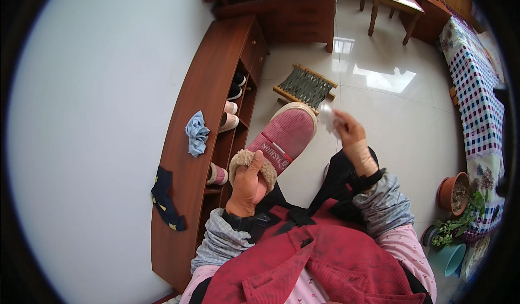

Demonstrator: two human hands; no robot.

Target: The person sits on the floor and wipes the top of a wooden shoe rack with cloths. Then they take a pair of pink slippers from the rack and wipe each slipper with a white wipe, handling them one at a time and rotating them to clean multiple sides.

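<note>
A pink slipper (pixel 287 131) with a beige fleece collar and a pale sole rim is gripped at its opening by my left hand (pixel 250 184). The fingers of that hand go inside the collar, with the thumb over the fleece. Just beyond the slipper's toe, to the right, my right hand (pixel 350 130) pinches a crumpled white piece (pixel 330 120), blurred; I cannot tell whether it is tissue or cloth. Its edge is close to the toe, and contact is unclear. Another pink fleece-lined slipper (pixel 218 175) sits in the shoe cabinet on the left.
Along the wall runs a wooden shoe cabinet (pixel 191 84) holding several shoes, with a light-blue cloth (pixel 197 133) and a dark patterned cloth (pixel 165 200) on top. A folding stool (pixel 306 85) stands ahead. Potted plants (pixel 454 194) and a checked-cloth-covered bed (pixel 473 101) are at right.
</note>
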